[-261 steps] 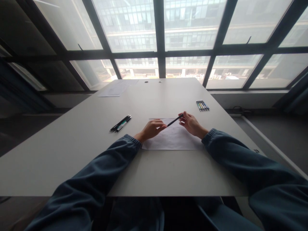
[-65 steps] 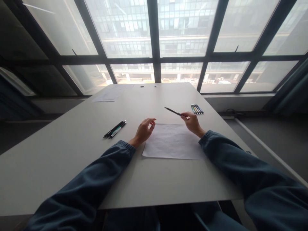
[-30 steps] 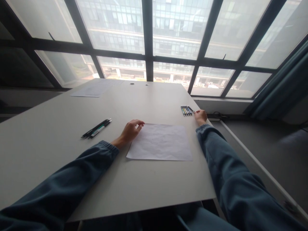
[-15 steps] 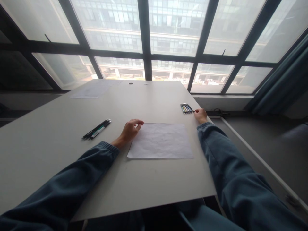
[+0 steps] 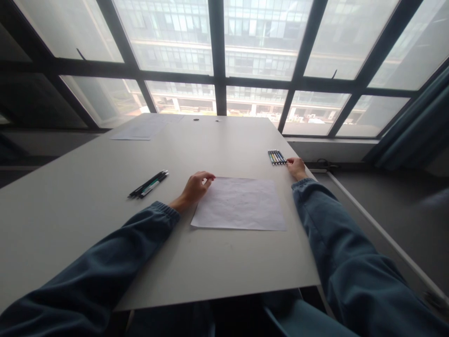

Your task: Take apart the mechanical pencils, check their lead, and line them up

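On the white table lies a sheet of white paper, slightly wrinkled. My left hand rests at its upper left corner, fingers loosely bent, with a gap between thumb and forefinger. To the right, near the table's edge, several pens lie side by side in a neat row. My right hand is at the right end of this row, its fingertips pinched on the lower end of the outermost pen. A small bundle of dark pens, one with a white and green barrel, lies left of my left hand.
More paper sheets lie at the table's far left. Two small dark round items sit near the far edge. Beyond stand large framed windows. A blue curtain hangs at the right, and a white pipe runs along the floor.
The outermost pen on the right, slanted before, now lies nearly in line with the row, my right fingers still at its end. My left hand stays at the paper's corner; the view shifted slightly.
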`<action>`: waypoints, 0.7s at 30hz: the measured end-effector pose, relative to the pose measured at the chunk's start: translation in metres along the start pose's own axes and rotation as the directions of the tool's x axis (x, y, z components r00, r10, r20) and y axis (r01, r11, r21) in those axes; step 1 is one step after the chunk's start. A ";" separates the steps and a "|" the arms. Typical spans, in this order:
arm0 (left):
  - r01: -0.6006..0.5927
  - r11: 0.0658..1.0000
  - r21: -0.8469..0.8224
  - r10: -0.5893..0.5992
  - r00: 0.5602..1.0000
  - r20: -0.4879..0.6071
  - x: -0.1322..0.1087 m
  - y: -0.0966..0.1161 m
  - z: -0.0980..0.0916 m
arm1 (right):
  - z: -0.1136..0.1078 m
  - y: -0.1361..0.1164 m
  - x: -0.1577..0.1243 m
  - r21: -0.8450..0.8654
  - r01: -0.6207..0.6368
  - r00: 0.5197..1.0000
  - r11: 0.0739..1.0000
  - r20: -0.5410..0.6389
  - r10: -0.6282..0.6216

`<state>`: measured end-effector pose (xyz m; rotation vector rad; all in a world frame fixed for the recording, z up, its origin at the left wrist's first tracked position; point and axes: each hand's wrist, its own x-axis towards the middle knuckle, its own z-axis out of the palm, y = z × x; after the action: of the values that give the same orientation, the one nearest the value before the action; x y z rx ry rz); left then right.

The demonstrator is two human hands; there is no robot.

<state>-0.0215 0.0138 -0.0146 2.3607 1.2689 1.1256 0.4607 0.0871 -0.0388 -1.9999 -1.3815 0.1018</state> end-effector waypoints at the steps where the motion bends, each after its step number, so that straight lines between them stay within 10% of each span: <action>1: -0.001 1.000 0.003 0.001 1.000 0.000 0.000 0.000 0.000 | 0.000 0.000 0.000 0.003 0.001 1.000 1.000 -0.001 -0.001; 21: -0.009 1.000 0.001 0.009 1.000 0.026 0.000 0.001 0.000 | -0.002 -0.004 -0.004 0.032 0.048 0.999 0.998 -0.024 -0.047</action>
<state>-0.0212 0.0129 -0.0140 2.3762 1.2521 1.0941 0.4565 0.0834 -0.0364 -1.9343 -1.4028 0.0793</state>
